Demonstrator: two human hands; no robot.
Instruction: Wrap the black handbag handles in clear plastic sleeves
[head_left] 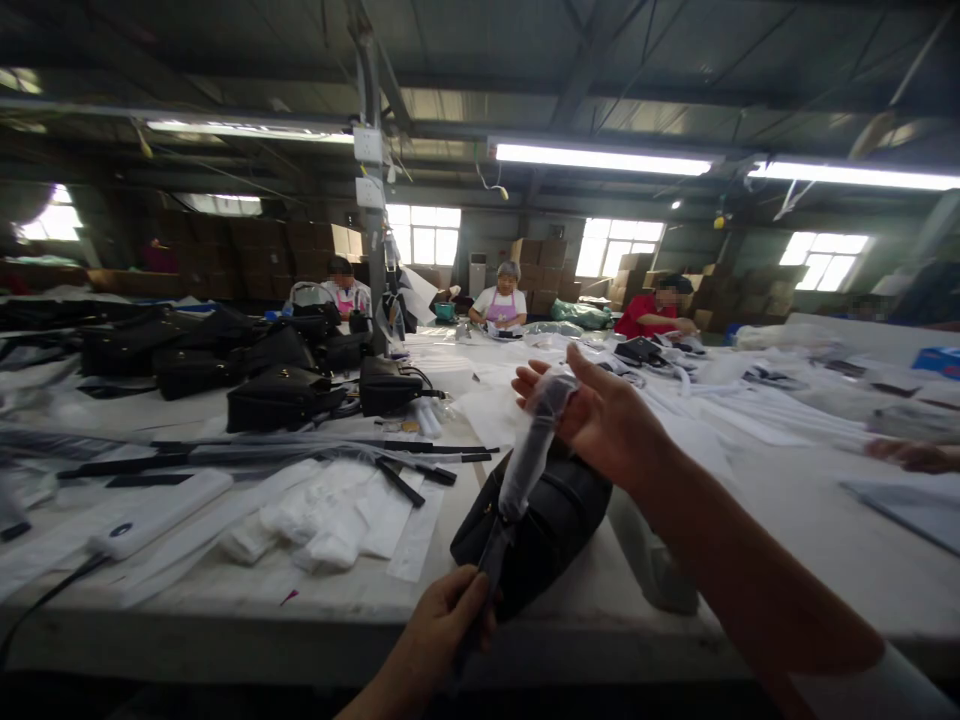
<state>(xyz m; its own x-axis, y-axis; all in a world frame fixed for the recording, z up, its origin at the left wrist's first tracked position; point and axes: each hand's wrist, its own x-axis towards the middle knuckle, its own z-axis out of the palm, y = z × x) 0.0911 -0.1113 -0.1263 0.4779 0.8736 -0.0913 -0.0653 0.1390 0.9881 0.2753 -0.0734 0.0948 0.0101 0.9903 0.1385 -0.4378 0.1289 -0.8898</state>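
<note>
My left hand point(452, 612) is closed around a dark strap point(492, 556) near the table's front edge. The strap runs up from my fist into a clear plastic sleeve point(525, 468), which is wrapped around its upper part. At the sleeve's top end is my right hand point(611, 420), its palm turned up and its fingers stretched out. The sleeve's end lies against the palm and looks slightly blurred. Behind the strap, a black handbag point(574, 520) lies on the white table point(360, 597); the strap and my hands partly cover it.
Several black handbags point(274, 398) are gathered at the left. Nearer are plastic-covered black straps point(247, 457), crumpled white wrapping point(322, 515) and a white corded device point(161, 515). Several people sit across the table, and another person's hand point(911, 455) reaches in at the right.
</note>
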